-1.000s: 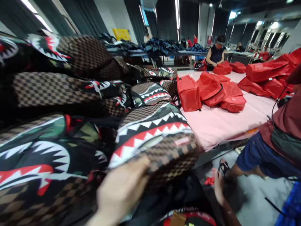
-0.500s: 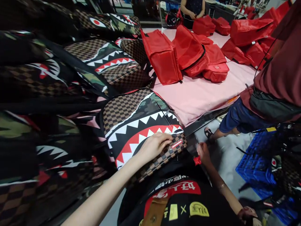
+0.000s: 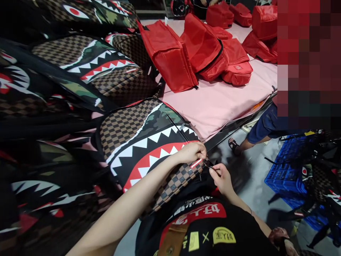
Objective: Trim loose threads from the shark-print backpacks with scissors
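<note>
A backpack (image 3: 125, 131) with brown checks, camouflage and a shark-mouth print lies in front of me, its near edge against my body. My left hand (image 3: 193, 152) rests on its lower right corner, fingers curled and pinching the edge beside a small red label (image 3: 196, 163). Just right of that corner, my right hand (image 3: 221, 177) is closed in a pinch. A small dark piece shows between its fingertips, touching or very near the bag's corner; its kind is unclear. Dark cords with a zip pull (image 3: 182, 126) lie over the bag's upper right side.
More shark-print backpacks (image 3: 114, 80) are piled on the left and behind. Several red bags (image 3: 170, 57) stand on the pink-covered table (image 3: 213, 106). Blue crates (image 3: 282, 167) with bags are on the floor at right. A person in dark blue shorts (image 3: 262, 124) stands beside the table.
My right hand has come up and left to the backpack's corner; the red item that showed at it earlier is not clearly visible. My left hand's fingers have curled at the corner.
</note>
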### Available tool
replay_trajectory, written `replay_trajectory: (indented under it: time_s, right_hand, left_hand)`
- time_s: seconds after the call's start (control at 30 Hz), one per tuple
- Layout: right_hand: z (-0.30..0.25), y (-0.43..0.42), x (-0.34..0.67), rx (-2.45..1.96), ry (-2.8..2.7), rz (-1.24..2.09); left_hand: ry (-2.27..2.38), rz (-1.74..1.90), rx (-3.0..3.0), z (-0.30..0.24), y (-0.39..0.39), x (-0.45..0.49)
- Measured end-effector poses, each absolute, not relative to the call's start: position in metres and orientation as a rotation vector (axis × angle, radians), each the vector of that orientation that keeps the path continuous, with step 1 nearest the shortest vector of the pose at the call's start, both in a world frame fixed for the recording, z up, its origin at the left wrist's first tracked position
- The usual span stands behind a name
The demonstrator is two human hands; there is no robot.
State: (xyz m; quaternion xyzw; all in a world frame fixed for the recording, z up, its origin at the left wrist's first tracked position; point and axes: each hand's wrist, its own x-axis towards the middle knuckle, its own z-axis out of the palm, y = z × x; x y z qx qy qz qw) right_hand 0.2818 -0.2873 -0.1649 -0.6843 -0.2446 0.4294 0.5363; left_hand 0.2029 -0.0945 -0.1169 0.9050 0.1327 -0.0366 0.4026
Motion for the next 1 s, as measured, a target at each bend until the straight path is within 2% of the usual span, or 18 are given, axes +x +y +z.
replay_trajectory:
  time_s: [0.2, 0.4, 0.67, 0.8, 1.0]
  right_hand:
    - [-0.139, -0.273, 0.288, -1.865, -0.885, 0.890]
    - [-0.141, -0.264, 0.292, -1.813, -0.936, 0.887]
    - [-0.172, -0.270, 0.299, -1.418, -0.483, 1.140]
    - [-0.182, -0.279, 0.309, -1.510, -0.667, 0.947]
    - [-0.194, -0.284, 0.326, -1.623, -0.933, 0.787]
  left_hand:
    - [0.411, -0.102, 2.236, -0.114, -0.096, 0.206]
    - [0.483, -0.076, 2.192, -0.110, -0.097, 0.208]
    - [0.751, 0.292, 2.044, -0.102, -0.112, 0.206]
    - [0.641, 0.466, 2.220, -0.100, -0.123, 0.187]
    - [0.452, 0.337, 2.558, -0.112, -0.136, 0.158]
